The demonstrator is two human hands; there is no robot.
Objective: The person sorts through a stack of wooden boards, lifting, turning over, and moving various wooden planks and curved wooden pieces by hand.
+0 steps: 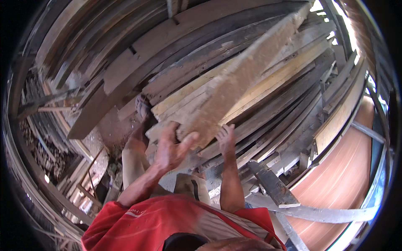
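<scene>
I hold up a long, pale, rough-sawn wooden plank (247, 71) that slants from my hands up to the upper right. My left hand (169, 148) grips its near end from the left, thumb against the end face. My right hand (226, 139) presses flat against the plank's underside a little to the right. The plank lies on a stack of similar pale boards (276, 77) over darker, weathered ones. My bare foot (142, 106) rests on the pile at left, leg bent.
Dark weathered planks (125, 62) lean and lie all around. A broad reddish-brown sheet (347, 167) lies at right, crossed by a grey plank (318, 213). A short dark board (272, 184) juts out below my right arm. Scrap wood (50, 154) is piled low at left.
</scene>
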